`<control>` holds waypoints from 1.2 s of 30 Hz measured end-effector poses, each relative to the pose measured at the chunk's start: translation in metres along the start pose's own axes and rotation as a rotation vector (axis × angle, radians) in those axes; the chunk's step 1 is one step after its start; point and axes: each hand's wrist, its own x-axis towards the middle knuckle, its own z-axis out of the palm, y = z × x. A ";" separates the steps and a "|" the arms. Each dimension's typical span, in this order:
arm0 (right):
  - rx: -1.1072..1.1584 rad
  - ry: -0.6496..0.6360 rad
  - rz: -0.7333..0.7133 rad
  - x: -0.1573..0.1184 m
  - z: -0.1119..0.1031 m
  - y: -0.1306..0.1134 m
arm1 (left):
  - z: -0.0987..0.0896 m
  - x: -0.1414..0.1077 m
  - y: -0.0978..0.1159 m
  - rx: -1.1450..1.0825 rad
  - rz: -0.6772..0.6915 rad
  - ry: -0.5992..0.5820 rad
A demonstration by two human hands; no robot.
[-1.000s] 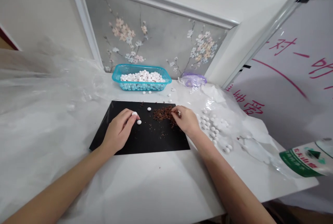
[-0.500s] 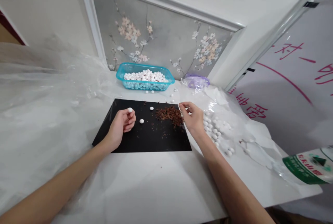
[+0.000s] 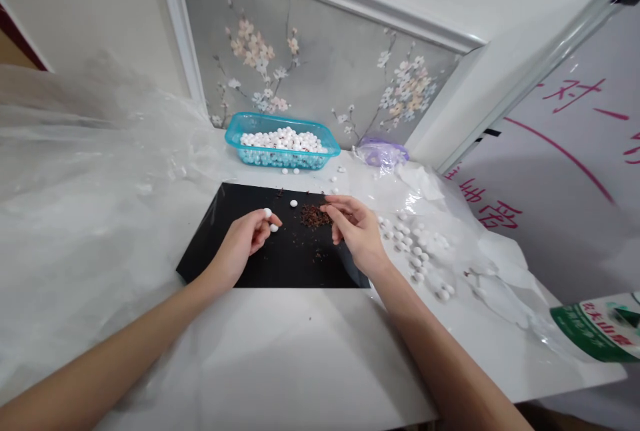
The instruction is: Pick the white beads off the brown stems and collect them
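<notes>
My left hand (image 3: 246, 239) is closed over the black board (image 3: 295, 264), with a small white ball (image 3: 267, 213) pinched at its thumb and fingertips. Just beyond those fingers lies another white ball (image 3: 274, 228), partly hidden, and a further loose ball (image 3: 293, 203) rests farther back on the board. A pile of small dark brown bits (image 3: 313, 216) sits on the board's right half. Over its right side is my right hand (image 3: 353, 227), thumb and forefinger brought together at the bits. Whatever is between those fingertips is too small to make out.
A blue plastic basket (image 3: 283, 159) full of white balls stands behind the board. More white balls (image 3: 417, 261) lie on clear plastic at the right. A purple plastic packet (image 3: 383, 153) is at the back; a green-and-white labelled bottle (image 3: 595, 331) is at the right edge. Plastic sheeting (image 3: 100, 217) covers the left.
My right hand has moved left from the board's right edge to over the brown bits. My left hand has shifted right with its ball, closer to the loose one. The view has shifted slightly.
</notes>
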 end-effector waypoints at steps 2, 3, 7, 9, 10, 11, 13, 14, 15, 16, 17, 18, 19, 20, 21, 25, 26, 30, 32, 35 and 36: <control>0.021 -0.057 0.004 -0.003 0.002 -0.002 | 0.004 -0.004 0.001 0.008 0.026 -0.031; 0.036 -0.083 0.010 -0.004 0.003 -0.002 | 0.005 -0.006 0.001 0.010 0.035 -0.049; 0.101 -0.129 0.023 -0.007 0.006 -0.001 | 0.006 -0.007 -0.002 -0.001 0.004 -0.124; 0.117 -0.126 0.022 -0.008 0.008 -0.001 | 0.006 -0.006 -0.003 -0.010 -0.049 -0.161; 0.124 -0.126 0.029 -0.009 0.009 0.000 | 0.006 -0.006 -0.004 -0.007 -0.070 -0.179; 0.133 -0.134 0.044 -0.009 0.009 0.000 | 0.005 -0.005 -0.005 0.004 -0.079 -0.195; 0.154 -0.167 0.090 -0.009 0.009 0.000 | 0.006 -0.006 -0.006 0.030 -0.063 -0.214; 0.165 -0.188 0.112 -0.009 0.008 0.000 | 0.006 -0.006 -0.006 0.037 -0.047 -0.220; 0.175 -0.205 0.128 -0.009 0.007 0.001 | 0.006 -0.006 -0.007 0.040 -0.033 -0.225; 0.181 -0.216 0.140 -0.009 0.006 0.001 | 0.006 -0.006 -0.007 0.039 -0.028 -0.229; 0.185 -0.219 0.146 -0.009 0.006 0.001 | 0.006 -0.006 -0.008 0.036 -0.027 -0.231; 0.187 -0.217 0.150 -0.009 0.005 0.000 | 0.007 -0.007 -0.008 0.033 -0.027 -0.235; 0.187 -0.216 0.155 -0.008 0.005 0.000 | 0.007 -0.007 -0.008 0.032 -0.026 -0.237; 0.187 -0.217 0.162 -0.008 0.005 0.000 | 0.007 -0.007 -0.008 0.031 -0.024 -0.238; 0.187 -0.219 0.168 -0.008 0.006 -0.001 | 0.007 -0.008 -0.007 0.030 -0.023 -0.239; 0.190 -0.209 0.173 -0.009 0.007 -0.001 | 0.007 -0.009 -0.006 0.018 -0.012 -0.244; 0.188 -0.204 0.172 -0.009 0.007 -0.001 | 0.007 -0.009 -0.006 0.009 -0.007 -0.244; 0.199 -0.235 0.192 -0.010 0.006 -0.002 | 0.007 -0.006 -0.011 -0.025 -0.001 -0.254; 0.224 -0.260 0.217 -0.011 0.006 -0.002 | 0.007 -0.005 -0.012 -0.026 -0.005 -0.258; 0.273 -0.257 0.270 -0.011 0.007 -0.003 | 0.007 -0.006 -0.012 -0.020 -0.002 -0.260; 0.287 -0.244 0.291 -0.011 0.007 -0.003 | 0.007 -0.007 -0.011 -0.016 -0.001 -0.260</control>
